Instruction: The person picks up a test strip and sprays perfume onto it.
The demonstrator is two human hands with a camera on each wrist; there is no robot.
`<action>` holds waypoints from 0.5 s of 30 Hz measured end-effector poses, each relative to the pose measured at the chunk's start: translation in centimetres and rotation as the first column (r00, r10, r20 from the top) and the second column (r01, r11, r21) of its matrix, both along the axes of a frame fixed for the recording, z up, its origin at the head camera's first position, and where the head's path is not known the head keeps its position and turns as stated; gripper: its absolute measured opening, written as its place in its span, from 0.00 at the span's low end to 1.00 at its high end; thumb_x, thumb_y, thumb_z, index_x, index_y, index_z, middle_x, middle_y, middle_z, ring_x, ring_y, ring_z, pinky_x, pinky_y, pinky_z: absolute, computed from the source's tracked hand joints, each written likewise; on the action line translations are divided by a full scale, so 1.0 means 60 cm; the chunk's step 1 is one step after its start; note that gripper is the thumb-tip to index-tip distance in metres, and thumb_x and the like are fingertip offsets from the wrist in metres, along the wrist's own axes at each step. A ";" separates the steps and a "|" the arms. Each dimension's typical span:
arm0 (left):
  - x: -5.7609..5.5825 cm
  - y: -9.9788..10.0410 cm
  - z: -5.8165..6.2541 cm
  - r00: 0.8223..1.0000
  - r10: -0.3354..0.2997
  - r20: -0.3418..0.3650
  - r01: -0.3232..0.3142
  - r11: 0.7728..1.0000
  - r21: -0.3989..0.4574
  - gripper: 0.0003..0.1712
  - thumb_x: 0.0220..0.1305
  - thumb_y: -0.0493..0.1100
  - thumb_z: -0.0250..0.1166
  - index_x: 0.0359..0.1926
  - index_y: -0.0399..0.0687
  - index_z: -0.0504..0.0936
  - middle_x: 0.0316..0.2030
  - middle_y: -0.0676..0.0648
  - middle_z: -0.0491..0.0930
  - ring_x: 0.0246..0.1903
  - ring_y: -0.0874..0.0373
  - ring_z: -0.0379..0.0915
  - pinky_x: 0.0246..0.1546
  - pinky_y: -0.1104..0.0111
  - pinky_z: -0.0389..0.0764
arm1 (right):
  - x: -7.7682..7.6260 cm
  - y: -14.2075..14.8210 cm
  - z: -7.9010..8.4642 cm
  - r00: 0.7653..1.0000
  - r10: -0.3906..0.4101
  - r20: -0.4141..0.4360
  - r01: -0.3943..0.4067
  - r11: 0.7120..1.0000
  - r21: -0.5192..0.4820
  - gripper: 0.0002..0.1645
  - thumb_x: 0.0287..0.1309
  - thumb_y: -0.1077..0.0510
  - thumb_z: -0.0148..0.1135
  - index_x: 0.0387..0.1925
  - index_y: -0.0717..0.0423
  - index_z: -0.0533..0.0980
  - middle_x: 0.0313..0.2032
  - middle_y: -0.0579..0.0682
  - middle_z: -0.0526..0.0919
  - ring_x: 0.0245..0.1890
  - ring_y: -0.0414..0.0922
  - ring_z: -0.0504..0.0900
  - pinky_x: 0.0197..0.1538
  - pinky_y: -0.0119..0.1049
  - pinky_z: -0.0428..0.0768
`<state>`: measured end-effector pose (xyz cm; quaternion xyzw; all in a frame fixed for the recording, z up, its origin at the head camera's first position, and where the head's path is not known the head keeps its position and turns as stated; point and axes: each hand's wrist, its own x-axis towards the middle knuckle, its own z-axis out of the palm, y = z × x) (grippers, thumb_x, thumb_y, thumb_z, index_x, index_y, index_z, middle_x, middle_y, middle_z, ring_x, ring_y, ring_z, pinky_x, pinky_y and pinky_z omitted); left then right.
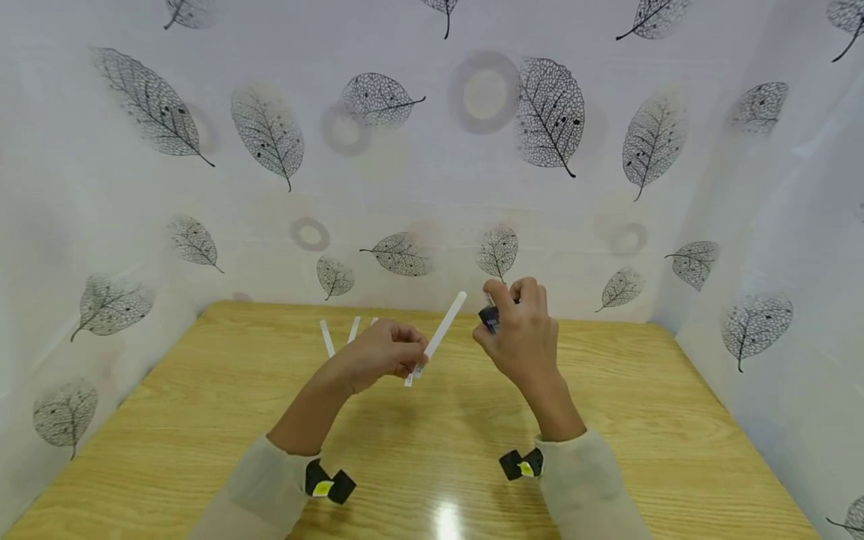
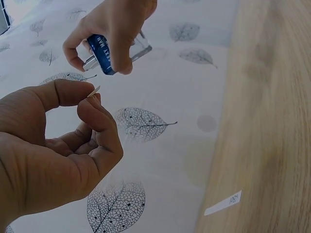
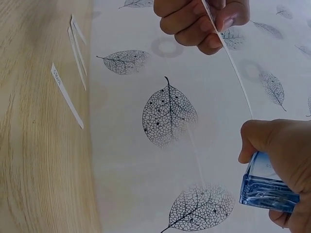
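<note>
My left hand (image 1: 378, 356) pinches a slim white paper strip (image 1: 445, 326) near its lower end, between thumb and forefinger. The strip slants up to the right, its upper end toward the bottle. In the left wrist view only a thin edge of the strip (image 2: 94, 91) shows at the fingertips. Curled round a small blue glass perfume bottle (image 3: 267, 187) is my right hand (image 1: 526, 334), its forefinger raised at the bottle's top. Lettering shows on the dark blue side of the bottle (image 2: 101, 54) in the left wrist view. Both hands are above the table.
Several more white paper strips (image 3: 68, 97) lie on the wooden table (image 1: 432, 465) toward its back, some with small writing on one end. A pale curtain with leaf prints (image 1: 432, 165) stands behind the table and along both sides.
</note>
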<state>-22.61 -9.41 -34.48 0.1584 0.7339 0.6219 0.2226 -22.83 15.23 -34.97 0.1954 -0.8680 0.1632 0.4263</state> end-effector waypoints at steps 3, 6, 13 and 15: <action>-0.001 0.000 0.000 1.000 0.003 -0.003 -0.003 1.000 -0.006 0.12 0.77 0.39 0.58 0.46 0.32 0.80 0.34 0.44 0.80 0.32 0.55 0.74 0.39 0.62 0.80 | 0.000 0.001 0.000 1.000 -0.006 0.013 0.006 1.000 -0.005 0.34 0.42 0.64 0.74 0.54 0.49 0.71 0.38 0.58 0.64 0.36 0.57 0.68 0.15 0.41 0.64; -0.002 0.000 -0.002 1.000 0.012 -0.004 -0.012 1.000 -0.018 0.12 0.77 0.40 0.57 0.46 0.33 0.80 0.34 0.44 0.80 0.33 0.55 0.74 0.39 0.61 0.80 | 0.000 0.001 0.001 1.000 -0.009 0.018 0.009 1.000 -0.005 0.34 0.43 0.64 0.74 0.54 0.48 0.71 0.39 0.57 0.64 0.36 0.57 0.67 0.16 0.41 0.63; -0.005 -0.001 -0.006 0.999 0.032 0.001 -0.032 0.999 -0.030 0.11 0.77 0.40 0.57 0.43 0.35 0.80 0.34 0.44 0.80 0.33 0.55 0.74 0.40 0.61 0.80 | 0.001 0.003 0.002 1.000 -0.003 0.014 0.003 1.000 -0.006 0.34 0.44 0.63 0.73 0.54 0.49 0.71 0.38 0.57 0.63 0.36 0.56 0.66 0.16 0.40 0.61; -0.008 -0.002 -0.009 0.999 0.037 0.009 -0.037 0.999 -0.027 0.10 0.77 0.39 0.56 0.43 0.35 0.80 0.34 0.45 0.79 0.33 0.55 0.73 0.39 0.62 0.79 | 0.001 0.003 0.002 1.000 -0.004 0.016 0.004 1.000 -0.007 0.33 0.44 0.63 0.73 0.54 0.48 0.71 0.39 0.57 0.63 0.36 0.56 0.66 0.16 0.40 0.62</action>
